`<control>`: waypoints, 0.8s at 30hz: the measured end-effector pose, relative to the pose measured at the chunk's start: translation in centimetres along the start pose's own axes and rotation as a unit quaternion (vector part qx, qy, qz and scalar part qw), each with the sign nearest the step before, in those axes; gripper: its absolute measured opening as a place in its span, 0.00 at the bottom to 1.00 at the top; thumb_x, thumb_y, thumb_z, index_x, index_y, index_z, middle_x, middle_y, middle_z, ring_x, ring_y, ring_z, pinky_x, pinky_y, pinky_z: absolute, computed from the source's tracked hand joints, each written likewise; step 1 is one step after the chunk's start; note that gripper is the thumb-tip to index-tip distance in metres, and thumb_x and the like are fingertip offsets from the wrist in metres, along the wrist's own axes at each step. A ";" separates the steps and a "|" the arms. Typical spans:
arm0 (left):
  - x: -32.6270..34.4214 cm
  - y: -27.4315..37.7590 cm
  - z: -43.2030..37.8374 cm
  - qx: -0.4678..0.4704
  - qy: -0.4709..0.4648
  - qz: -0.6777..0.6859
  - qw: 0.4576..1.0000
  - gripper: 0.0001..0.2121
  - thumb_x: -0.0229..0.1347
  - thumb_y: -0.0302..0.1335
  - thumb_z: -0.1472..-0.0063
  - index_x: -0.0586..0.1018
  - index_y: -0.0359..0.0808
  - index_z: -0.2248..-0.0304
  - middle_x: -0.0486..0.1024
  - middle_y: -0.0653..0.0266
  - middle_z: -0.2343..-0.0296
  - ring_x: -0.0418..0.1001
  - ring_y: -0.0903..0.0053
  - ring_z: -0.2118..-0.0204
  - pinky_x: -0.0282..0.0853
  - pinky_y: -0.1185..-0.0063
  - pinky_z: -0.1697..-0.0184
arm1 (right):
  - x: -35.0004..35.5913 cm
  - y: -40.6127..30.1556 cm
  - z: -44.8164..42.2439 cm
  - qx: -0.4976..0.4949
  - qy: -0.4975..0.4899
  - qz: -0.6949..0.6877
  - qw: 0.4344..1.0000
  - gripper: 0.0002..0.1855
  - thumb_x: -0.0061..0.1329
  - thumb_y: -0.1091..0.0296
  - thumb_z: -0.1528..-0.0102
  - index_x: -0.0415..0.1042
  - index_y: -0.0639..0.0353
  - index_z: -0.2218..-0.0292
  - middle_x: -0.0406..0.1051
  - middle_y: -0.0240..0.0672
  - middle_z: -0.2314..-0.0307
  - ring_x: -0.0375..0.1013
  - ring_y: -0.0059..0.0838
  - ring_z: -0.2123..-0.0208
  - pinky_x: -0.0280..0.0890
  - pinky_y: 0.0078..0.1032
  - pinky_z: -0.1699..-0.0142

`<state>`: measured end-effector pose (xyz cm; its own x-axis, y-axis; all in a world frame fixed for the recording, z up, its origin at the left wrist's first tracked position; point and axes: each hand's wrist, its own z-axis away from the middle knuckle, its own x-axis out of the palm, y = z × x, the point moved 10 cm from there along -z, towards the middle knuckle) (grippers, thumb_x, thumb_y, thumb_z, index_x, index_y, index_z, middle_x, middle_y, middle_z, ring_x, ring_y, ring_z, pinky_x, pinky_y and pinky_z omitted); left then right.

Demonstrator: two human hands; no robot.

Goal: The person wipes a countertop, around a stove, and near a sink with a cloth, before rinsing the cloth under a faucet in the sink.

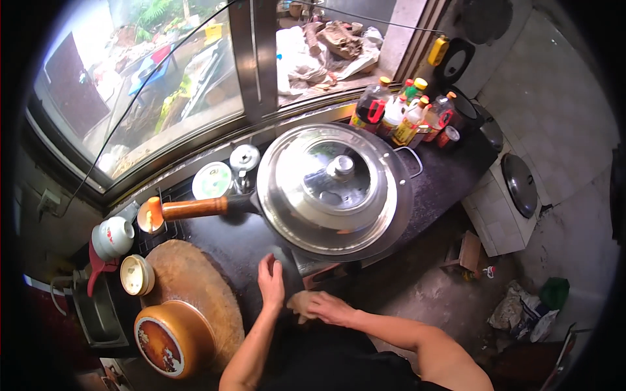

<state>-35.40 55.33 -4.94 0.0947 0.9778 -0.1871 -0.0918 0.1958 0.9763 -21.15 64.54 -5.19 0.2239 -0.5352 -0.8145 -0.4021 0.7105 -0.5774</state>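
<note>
My right hand [331,309] is closed around a crumpled beige cloth [302,304] at the counter's front edge. Just left of it, my left hand [270,279] hovers near the black countertop [261,244] with its fingers slightly bent and nothing visible in them. Beyond both hands sits a large wok [407,215] with an orange-brown wooden handle [194,208], covered by a shiny metal lid [288,195] with a glass centre and a knob. To the left lies a round wooden chopping board [215,293], and an orange pot [195,337] rests bottom-up on its near part.
Several sauce bottles [413,117] stand behind the wok by the window. Stacked bowls [113,237], a small cream bowl [137,275] and a sink [100,313] are at the left. A low wooden stool [469,251] and bags [521,313] are on the floor at the right.
</note>
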 end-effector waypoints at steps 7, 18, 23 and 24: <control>6.7 -6.2 2.0 -0.092 0.061 0.253 0.961 0.28 0.30 0.42 0.36 0.51 0.27 0.46 0.49 0.53 0.45 0.45 0.69 0.42 0.37 0.77 0.41 | -8.1 15.2 15.4 0.493 0.261 -0.232 0.797 0.11 0.38 0.71 0.52 0.69 0.62 0.68 0.70 0.42 0.73 0.69 0.33 0.69 0.64 0.27 0.61; 9.7 -3.2 4.4 -0.016 0.146 0.120 0.982 0.23 0.33 0.39 0.36 0.63 0.27 0.52 0.63 0.56 0.54 0.59 0.71 0.51 0.49 0.78 0.47 | -15.8 22.6 17.0 0.389 0.336 -0.325 0.794 0.12 0.39 0.75 0.57 0.70 0.64 0.68 0.69 0.34 0.75 0.67 0.23 0.70 0.63 0.22 0.61; 9.7 -7.1 5.7 -0.044 0.167 0.218 0.960 0.28 0.31 0.43 0.36 0.56 0.24 0.48 0.54 0.54 0.47 0.51 0.72 0.44 0.43 0.79 0.43 | -22.1 25.1 19.7 0.354 0.460 -0.220 0.784 0.12 0.38 0.73 0.54 0.68 0.65 0.66 0.69 0.34 0.73 0.67 0.24 0.69 0.63 0.22 0.60; 9.7 -7.9 5.7 -0.070 0.178 0.203 0.960 0.28 0.31 0.43 0.36 0.55 0.24 0.48 0.53 0.54 0.47 0.50 0.72 0.44 0.42 0.79 0.43 | -23.4 25.7 20.6 0.377 0.481 -0.133 0.781 0.12 0.38 0.72 0.52 0.67 0.65 0.65 0.69 0.37 0.71 0.68 0.29 0.67 0.62 0.24 0.59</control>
<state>-28.14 62.81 -13.88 -0.3201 0.9343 0.1571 -0.1842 -0.2241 0.9570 -18.48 104.77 -2.13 -0.7046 -0.5482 -0.4505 0.2628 0.3882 -0.8833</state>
